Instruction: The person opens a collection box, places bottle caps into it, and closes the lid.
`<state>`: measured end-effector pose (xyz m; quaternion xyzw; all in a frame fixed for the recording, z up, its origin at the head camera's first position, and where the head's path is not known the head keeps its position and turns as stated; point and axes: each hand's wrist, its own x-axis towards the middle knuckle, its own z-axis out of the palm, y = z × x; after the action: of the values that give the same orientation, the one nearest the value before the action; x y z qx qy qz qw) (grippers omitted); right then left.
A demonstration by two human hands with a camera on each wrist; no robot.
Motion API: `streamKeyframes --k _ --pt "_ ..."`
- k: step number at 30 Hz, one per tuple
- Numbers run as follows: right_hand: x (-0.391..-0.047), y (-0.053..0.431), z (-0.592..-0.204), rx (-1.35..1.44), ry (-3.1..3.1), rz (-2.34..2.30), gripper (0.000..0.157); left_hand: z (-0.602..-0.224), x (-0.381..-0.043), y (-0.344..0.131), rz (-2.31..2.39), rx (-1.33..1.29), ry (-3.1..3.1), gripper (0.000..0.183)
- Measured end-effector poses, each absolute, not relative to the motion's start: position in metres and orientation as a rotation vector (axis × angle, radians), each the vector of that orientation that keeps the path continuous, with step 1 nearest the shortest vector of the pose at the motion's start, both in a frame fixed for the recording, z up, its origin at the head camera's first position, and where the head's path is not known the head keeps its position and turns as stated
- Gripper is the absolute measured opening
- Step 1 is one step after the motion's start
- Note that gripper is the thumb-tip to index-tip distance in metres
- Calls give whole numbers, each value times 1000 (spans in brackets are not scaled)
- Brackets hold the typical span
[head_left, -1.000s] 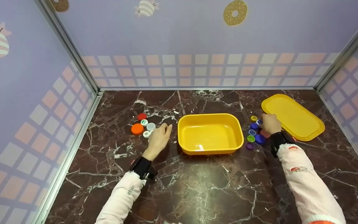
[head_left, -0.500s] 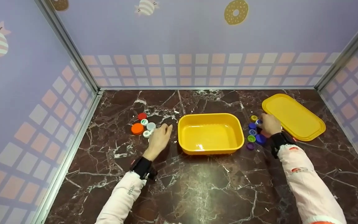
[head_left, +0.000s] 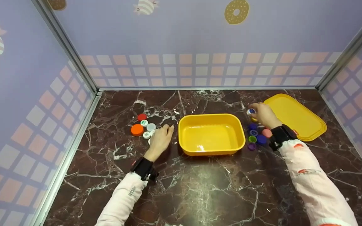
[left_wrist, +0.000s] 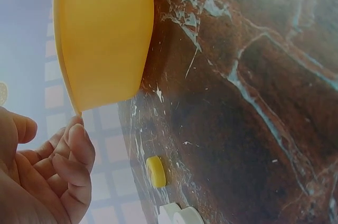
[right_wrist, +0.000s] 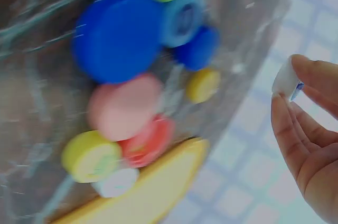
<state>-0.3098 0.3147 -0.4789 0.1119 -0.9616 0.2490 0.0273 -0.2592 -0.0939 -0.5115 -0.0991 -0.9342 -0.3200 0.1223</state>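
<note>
My right hand (head_left: 265,115) pinches a white bottle cap with a blue face (head_left: 250,112) between thumb and fingers, raised above the cluster on the right. In the right wrist view that cap (right_wrist: 285,80) shows its white side. Below the hand lie a blue cap (head_left: 261,140), a pink cap (head_left: 266,133), a green cap (head_left: 252,139) and several more. My left hand (head_left: 160,140) holds nothing; its fingers are loosely curled beside the left wall of the yellow tub (head_left: 211,153). Near it are an orange cap (head_left: 137,130), a red cap (head_left: 142,117) and several white caps (head_left: 151,127).
The yellow lid (head_left: 294,117) lies flat at the back right, partly behind the right hand. Patterned walls (head_left: 200,70) enclose the dark marbled tabletop (head_left: 200,188) at the back and both sides.
My right hand has picked up the white and blue cap and lifted it, moving slightly left and toward the back. The left hand stays in place.
</note>
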Motion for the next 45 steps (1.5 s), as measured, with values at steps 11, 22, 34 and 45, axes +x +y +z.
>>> streamKeyframes --k 11,22,34,45 --pt "-310 238 -452 819 -2870 717 25 -509 -257 -101 -923 -269 -2724 31" --pt "-309 192 -455 1115 -3043 357 24 -507 -256 -102 -949 -259 -2737 28" --pt "-315 200 -464 1031 -3195 109 15 -505 -254 -106 -913 -234 -2766 28" --pt "-314 208 -470 867 -3136 -207 14 -506 -254 -104 -916 -238 -2761 27"
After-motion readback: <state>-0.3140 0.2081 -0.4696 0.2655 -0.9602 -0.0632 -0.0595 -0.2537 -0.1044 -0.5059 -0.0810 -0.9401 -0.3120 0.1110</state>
